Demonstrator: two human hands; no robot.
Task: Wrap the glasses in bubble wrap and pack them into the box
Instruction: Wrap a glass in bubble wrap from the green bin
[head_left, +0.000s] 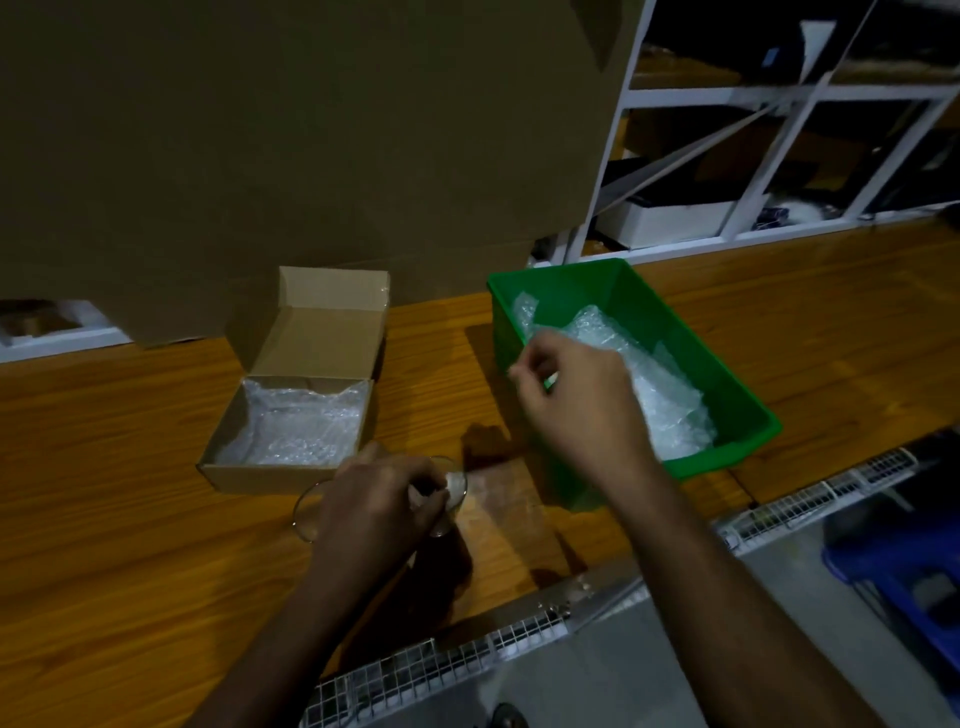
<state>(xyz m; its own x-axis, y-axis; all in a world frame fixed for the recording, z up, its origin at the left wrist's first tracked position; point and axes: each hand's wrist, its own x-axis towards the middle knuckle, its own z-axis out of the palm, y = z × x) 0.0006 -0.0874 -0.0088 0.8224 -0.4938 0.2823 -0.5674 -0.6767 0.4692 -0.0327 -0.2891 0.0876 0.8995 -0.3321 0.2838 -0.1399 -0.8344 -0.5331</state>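
Note:
A clear drinking glass (311, 512) lies on its side on the wooden table (130, 519), just in front of the small cardboard box (270, 475). My left hand (379, 504) grips it around the middle. The box stands open with its lid up, and a bubble-wrapped bundle (296, 426) lies inside. My right hand (576, 395) hovers over the near left corner of the green bin (748, 395), fingers curled and pinching the edge of the bubble wrap (660, 384) that lies in the bin.
A large sheet of cardboard (311, 130) stands upright behind the box. White shelving (753, 156) fills the back right. A wire mesh strip (467, 660) runs along the table's near edge, and a blue object (904, 561) sits below at the right.

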